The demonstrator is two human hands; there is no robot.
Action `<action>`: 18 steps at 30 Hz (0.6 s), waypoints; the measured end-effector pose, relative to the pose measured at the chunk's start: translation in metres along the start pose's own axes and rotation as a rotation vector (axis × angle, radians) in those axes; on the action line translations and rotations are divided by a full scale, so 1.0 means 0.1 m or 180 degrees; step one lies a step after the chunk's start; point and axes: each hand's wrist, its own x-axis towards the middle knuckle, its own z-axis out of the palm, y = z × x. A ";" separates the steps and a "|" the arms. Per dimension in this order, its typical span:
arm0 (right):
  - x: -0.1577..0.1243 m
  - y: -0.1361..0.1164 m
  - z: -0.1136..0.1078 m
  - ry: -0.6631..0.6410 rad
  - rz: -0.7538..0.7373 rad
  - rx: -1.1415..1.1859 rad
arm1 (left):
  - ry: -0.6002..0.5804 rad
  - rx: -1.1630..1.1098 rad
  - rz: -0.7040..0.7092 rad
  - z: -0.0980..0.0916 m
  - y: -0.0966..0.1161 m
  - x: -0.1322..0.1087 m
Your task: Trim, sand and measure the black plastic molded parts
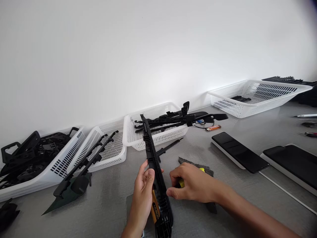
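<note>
A long, narrow black plastic part [151, 152] with ribs and clips along its length is held up at a slant in my left hand [143, 195], the thumb over its near side. Its lower end runs down to the bottom edge of the view. An orange strip with dark lettering [155, 207] shows along its left side, partly covered. My right hand [192, 181] is just right of the part, fingers curled and thumb near its edge. Something yellow [182, 182] shows inside those fingers; whether they grip it I cannot tell. Under that hand lies a dark grey cloth-like piece [195, 163].
White baskets line the wall: one [155, 140] with black parts jutting right, one [112, 162] with long parts leaning out, one heaped [61, 165], another [240, 110] at right. A phone [237, 150], a second dark device [292, 162] and an orange lighter [213, 128] lie on the grey table.
</note>
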 end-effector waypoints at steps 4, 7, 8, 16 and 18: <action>0.01 0.02 -0.03 -0.0197 0.0015 0.0000 | -0.0011 0.0028 -0.0038 -0.01 -0.01 0.00; 0.02 0.02 -0.02 -0.0088 -0.0003 0.0013 | -0.0002 0.0027 -0.0016 -0.01 0.01 0.00; 0.02 0.02 -0.02 -0.0044 -0.0031 0.0025 | -0.0007 0.0041 0.0005 -0.01 0.02 0.00; 0.07 0.04 0.04 0.0181 -0.0123 0.0267 | -0.0260 -0.0341 -0.0135 -0.01 0.05 -0.02; 0.08 0.04 0.04 0.0293 -0.0148 0.0351 | -0.0323 -0.0502 -0.0205 -0.02 0.03 -0.02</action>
